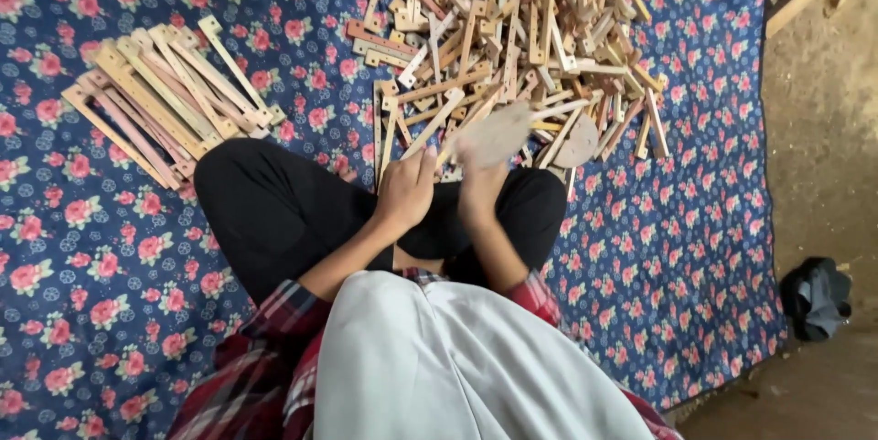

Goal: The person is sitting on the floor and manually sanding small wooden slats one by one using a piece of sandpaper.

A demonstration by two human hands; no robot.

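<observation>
Our left hand [405,191] grasps a wooden strip [380,134]; our right hand [479,186] grasps a blurred flat wooden piece [498,134] near the pile [521,37].

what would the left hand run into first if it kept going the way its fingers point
Probably the big loose heap of wooden strips just ahead: the left hand points up-frame, gripping one wooden strip whose far end lies at the heap's edge. Depth is unclear.

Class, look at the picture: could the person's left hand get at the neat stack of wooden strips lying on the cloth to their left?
Probably yes. The left hand grips a wooden strip, but nothing lies between it and the neat stack except the raised knee.
</observation>
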